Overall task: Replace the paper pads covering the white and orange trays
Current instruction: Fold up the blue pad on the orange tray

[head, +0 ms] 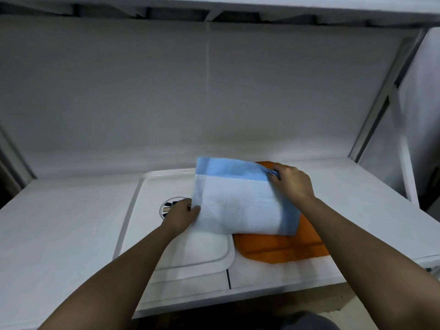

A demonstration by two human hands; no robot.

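A white table (59,225) carries everything, with a seam running front to back through its near edge, between the two forearms. Directly on it, under the left hand (182,214), lies a white tray (133,210) with a raised rim and a round dark emblem (167,207) printed on its floor just beside that hand's fingers. Touching the white tray's right side, below the right hand (291,184), lies an orange tray (281,248), flat on the table. A pale panelled wall rises behind the table, beyond both hands.
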